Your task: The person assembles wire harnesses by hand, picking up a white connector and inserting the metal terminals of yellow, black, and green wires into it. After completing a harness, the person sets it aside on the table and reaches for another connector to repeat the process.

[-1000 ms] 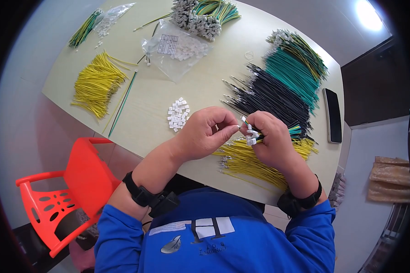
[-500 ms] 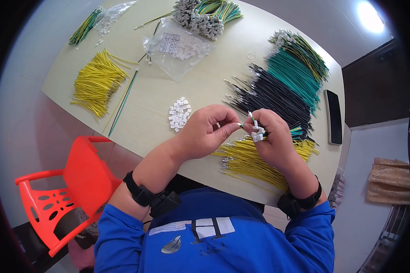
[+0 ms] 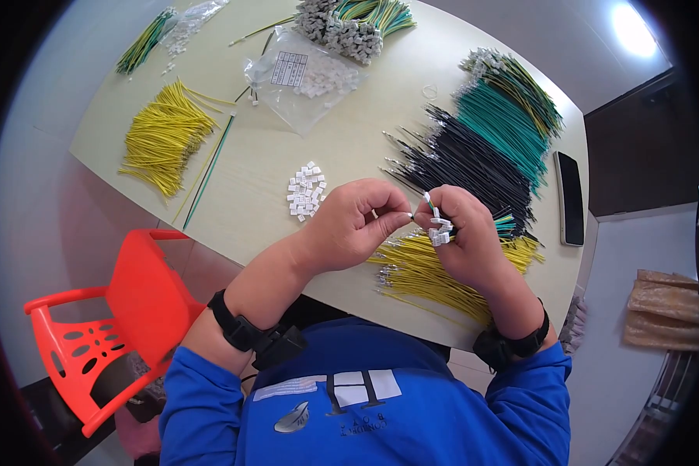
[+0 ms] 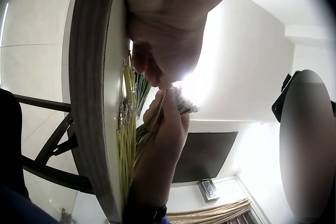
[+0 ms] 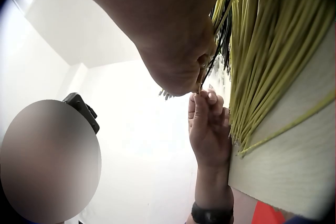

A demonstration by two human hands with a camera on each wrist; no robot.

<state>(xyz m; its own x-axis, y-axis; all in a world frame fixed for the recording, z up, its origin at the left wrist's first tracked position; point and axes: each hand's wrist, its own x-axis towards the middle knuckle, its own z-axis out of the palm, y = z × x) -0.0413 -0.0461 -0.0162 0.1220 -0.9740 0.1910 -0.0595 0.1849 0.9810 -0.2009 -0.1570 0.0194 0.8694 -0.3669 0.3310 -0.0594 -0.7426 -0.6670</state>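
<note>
from where i stand, a person sits at a pale table [image 3: 357,151], both forearms crossing its near edge, hands lifted just above the top and meeting fingertip to fingertip. beyond the grip, tabletop shows as far as a plastic bag [image 3: 303,81]; to its right, the wires crowd in, with a phone [image 3: 569,198] near the far right edge. the left hand [image 3: 353,221] is bent inward, thumb and forefinger pressed together on a small white connector [image 3: 409,215], right at the meeting point. the right hand [image 3: 471,241] is curled round a bunch of wires whose white plugs [image 3: 441,231] poke out beside its thumb; its own fingertips nearly touch the left's. yellow wires [image 3: 419,272] lie under the right hand and toward the body, black wires [image 3: 458,155] just beyond it, green wires [image 3: 505,124] farther off. loose connectors [image 3: 307,190] sit just left of the left hand.
</note>
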